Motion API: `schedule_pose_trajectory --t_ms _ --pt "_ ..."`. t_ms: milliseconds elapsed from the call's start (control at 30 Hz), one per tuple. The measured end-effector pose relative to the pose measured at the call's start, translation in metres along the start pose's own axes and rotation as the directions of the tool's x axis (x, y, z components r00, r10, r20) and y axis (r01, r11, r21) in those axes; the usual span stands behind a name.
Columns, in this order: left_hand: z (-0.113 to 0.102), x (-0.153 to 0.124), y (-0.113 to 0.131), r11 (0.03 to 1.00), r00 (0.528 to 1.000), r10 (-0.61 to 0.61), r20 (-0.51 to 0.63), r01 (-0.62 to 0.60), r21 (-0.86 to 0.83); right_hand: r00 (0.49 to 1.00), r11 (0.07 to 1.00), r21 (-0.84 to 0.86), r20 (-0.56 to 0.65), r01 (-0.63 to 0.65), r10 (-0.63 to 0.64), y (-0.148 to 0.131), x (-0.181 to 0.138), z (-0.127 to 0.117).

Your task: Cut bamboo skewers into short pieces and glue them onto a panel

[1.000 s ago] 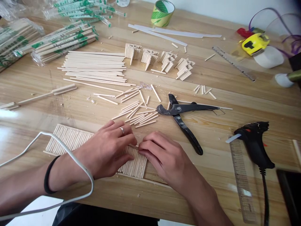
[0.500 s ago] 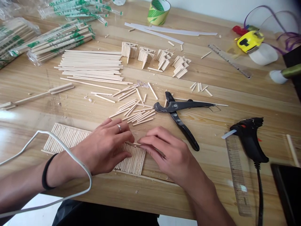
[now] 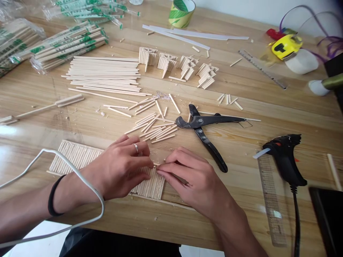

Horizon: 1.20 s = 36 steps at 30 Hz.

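A flat panel of short wooden sticks laid side by side [image 3: 75, 157] lies near the table's front edge. My left hand [image 3: 120, 169], with a ring on one finger, rests on the panel's right part, fingers curled down on it. My right hand [image 3: 190, 176] is at the panel's right end. Its fingertips meet my left fingertips on a short wooden stick [image 3: 156, 164] at the panel's top right corner. A loose heap of short cut sticks [image 3: 154, 128] lies just beyond both hands.
Black cutting pliers [image 3: 206, 126] lie right of the heap. A black glue gun [image 3: 284, 157] and a clear ruler [image 3: 270, 200] sit at the right. Long sticks [image 3: 104, 75], wrapped chopstick packs [image 3: 66, 44], small stick bundles [image 3: 177, 66] and a tape roll [image 3: 181, 13] lie farther back. A white cable [image 3: 75, 171] crosses my left wrist.
My right hand's fingers have shifted slightly along the panel's right end and now meet my left fingertips on the short stick. The left hand has barely moved.
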<state>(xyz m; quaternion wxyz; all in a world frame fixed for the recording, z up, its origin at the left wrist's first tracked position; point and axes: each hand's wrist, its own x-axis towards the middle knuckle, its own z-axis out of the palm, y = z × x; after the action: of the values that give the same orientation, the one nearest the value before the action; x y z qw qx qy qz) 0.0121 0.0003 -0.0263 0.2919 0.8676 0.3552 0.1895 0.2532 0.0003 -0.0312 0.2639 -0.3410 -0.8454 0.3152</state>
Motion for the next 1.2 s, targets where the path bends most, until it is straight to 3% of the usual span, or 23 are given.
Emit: schedule_pose_trajectory --t_ms 400,700,1200 --pt "-0.001 0.000 -0.001 0.999 0.999 0.019 -0.032 -0.018 0.035 0.998 0.999 0.024 -0.053 -0.044 0.046 -0.002 0.000 0.001" --pt "0.000 0.003 0.000 0.999 0.998 0.041 -0.056 -0.040 0.019 0.986 0.986 -0.004 0.010 -0.168 0.168 0.003 -0.002 -0.015" --pt "0.002 0.003 0.001 0.999 0.999 0.039 -0.028 -0.038 0.016 0.988 0.990 0.002 0.063 -0.144 0.143 0.005 -0.006 -0.024"
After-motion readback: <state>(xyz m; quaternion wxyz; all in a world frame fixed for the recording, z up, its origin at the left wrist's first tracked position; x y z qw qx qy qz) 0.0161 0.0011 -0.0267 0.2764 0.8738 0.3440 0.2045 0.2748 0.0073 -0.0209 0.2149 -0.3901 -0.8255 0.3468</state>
